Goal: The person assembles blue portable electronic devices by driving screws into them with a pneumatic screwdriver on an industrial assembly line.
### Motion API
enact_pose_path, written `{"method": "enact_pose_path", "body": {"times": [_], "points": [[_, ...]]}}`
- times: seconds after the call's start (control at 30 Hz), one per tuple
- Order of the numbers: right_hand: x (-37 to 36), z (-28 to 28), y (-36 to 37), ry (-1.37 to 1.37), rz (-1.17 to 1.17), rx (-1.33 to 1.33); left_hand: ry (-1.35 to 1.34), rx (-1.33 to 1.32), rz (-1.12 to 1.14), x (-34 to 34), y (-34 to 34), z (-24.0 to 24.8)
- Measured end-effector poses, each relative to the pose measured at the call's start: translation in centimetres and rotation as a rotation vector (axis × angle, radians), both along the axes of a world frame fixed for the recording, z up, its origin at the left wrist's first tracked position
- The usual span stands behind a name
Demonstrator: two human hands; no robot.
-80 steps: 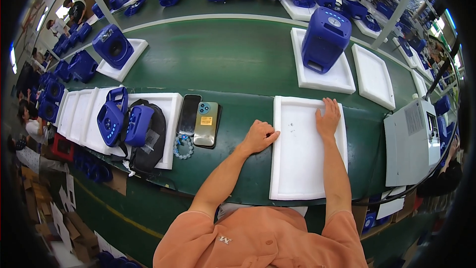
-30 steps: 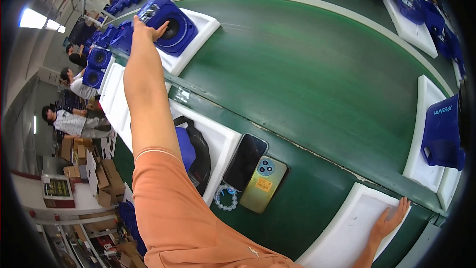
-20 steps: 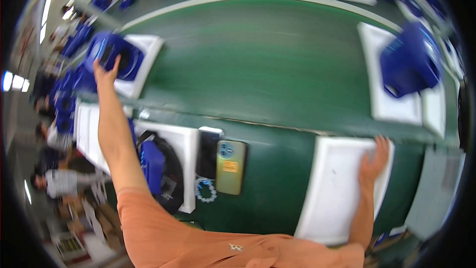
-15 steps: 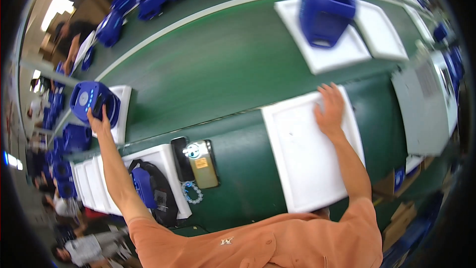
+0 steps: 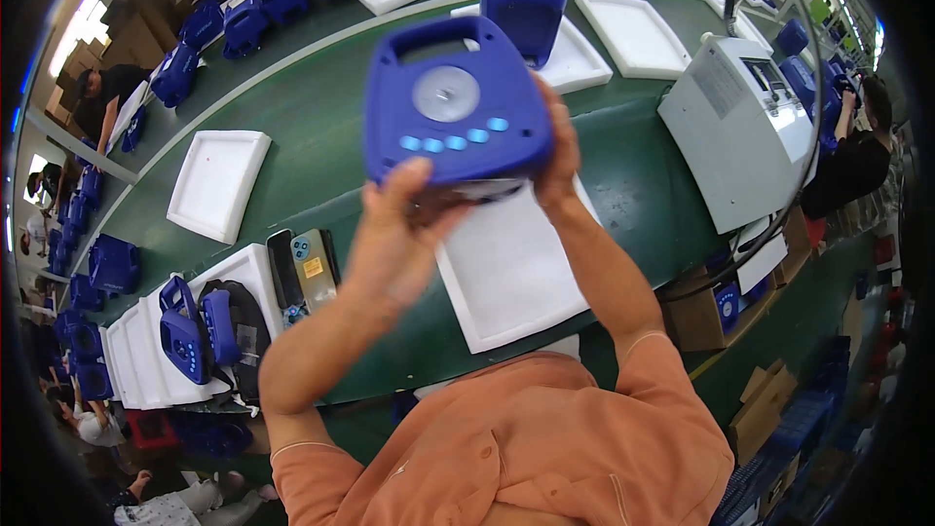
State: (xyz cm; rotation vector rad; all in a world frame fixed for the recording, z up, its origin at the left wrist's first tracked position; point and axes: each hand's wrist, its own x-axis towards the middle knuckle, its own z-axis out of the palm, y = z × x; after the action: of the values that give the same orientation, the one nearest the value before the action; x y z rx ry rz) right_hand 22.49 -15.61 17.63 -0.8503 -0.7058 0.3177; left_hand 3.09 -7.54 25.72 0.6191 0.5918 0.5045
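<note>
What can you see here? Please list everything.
Held speaker: one, blue, centre
Standing speaker: one, blue, just beyond
Worktops: several, green, near and far
Trays: several, white, on worktops
Phones: two, dark and gold, left
Bracelet: one, bluish, partly hidden, by phones
Bag: one, black, left
Loose pieces: two, blue, by bag
Cabinet: one, grey, right
Cardboard boxes: several, brown, lower right, upper left
Other speakers: many, blue, background
Other people: several, mixed clothing, edges
Shirt: one, orange, bottom
Left grip: one, bare, held speaker's near side
Right grip: one, bare, held speaker's right

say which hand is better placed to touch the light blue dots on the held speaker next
Probably the left hand: its thumb is at the blue speaker's near edge, just below the dots. The right hand grips the right side, farther from most dots.
</note>
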Motion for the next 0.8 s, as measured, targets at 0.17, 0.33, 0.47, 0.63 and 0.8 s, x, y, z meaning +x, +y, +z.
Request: {"method": "enact_pose_path", "body": {"times": [0.17, 0.33, 0.47, 0.63, 0.8], "points": [[3.4, -4.3, -7.3, 0.249, 0.028, -0.175, 0.027, -0.126, 0.004, 4.3, -8.0, -0.7], [5.6, -3.5, -6.3, 0.039, -0.109, -0.286, -0.042, -0.334, -0.147, 3.2, -5.9, -3.6], [6.3, 12.3, -4.4, -0.447, -0.433, -0.012, 0.122, -0.147, -0.338, -0.3, -5.9, -2.7], [13.8, 28.6, 0.0, -0.732, -1.255, -0.040, 0.263, 0.114, -0.228, -1.5, -4.8, -5.2], [15.7, 36.7, -0.5, -0.621, -1.300, -0.437, 0.255, 0.733, 0.060, 2.1, -1.3, -7.3]]}}
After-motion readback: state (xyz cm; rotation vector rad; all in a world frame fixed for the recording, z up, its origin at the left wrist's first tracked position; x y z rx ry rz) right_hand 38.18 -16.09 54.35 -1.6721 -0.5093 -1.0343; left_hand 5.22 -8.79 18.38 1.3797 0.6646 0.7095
